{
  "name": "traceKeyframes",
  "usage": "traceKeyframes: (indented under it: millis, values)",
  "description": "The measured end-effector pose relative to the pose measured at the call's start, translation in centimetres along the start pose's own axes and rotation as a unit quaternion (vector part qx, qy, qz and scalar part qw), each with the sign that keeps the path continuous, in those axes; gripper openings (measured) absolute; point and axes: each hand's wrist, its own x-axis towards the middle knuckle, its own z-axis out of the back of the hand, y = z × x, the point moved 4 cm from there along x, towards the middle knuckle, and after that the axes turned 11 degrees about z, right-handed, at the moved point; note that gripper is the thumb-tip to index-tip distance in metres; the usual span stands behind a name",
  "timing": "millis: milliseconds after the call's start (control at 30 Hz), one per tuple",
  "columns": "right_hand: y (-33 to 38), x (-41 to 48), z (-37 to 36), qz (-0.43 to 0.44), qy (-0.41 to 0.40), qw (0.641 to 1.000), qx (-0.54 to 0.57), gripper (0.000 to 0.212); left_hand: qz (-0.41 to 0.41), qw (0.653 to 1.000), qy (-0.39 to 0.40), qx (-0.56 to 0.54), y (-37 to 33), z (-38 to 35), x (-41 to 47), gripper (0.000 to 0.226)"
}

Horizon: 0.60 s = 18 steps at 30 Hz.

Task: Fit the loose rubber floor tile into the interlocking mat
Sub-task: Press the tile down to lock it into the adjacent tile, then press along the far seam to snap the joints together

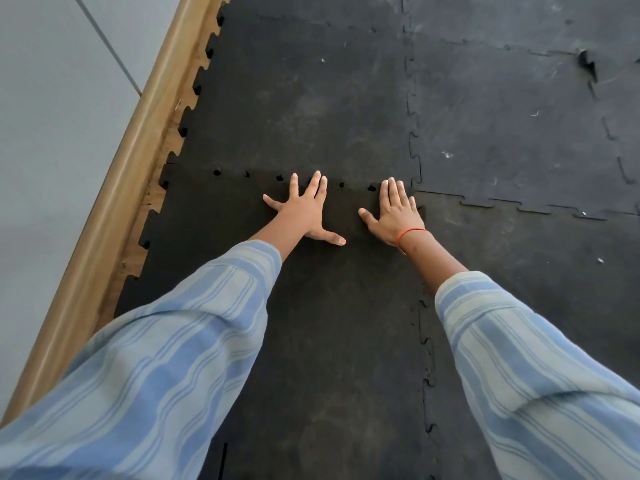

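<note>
The left hand (304, 213) and right hand (396, 211) are laid flat, fingers spread, on the tile (329, 306). Both are placed just short of its seam (263, 176) with the mat (304, 98).

Wooden skirting (114, 188) left; open mat (502, 116) right.

Probably a gym: black interlocking rubber mat (311, 98), wooden skirting (114, 188), grey wall (52, 116).

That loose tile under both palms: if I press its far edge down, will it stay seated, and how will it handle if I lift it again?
With left hand and right hand flat on the loose tile, gaps still show along the far seam, so it may spring back. It looks like thick rubber: probably heavy, and grippy rather than slippery.
</note>
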Motion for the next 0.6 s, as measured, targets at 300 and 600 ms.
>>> traceKeyframes:
  millis: [300, 600]
  values:
    - [0.4, -0.2, 0.6, 0.012, 0.048, 0.999, -0.006, 0.083, 0.004, 0.999, 0.044, 0.011, 0.0, 0.1, 0.4, 0.133]
    - [0.0, 0.4, -0.6, 0.000, 0.091, 0.996, -0.013, 0.079, -0.009, 0.998, 0.008, 0.059, 0.0, 0.0, 0.8, 0.130]
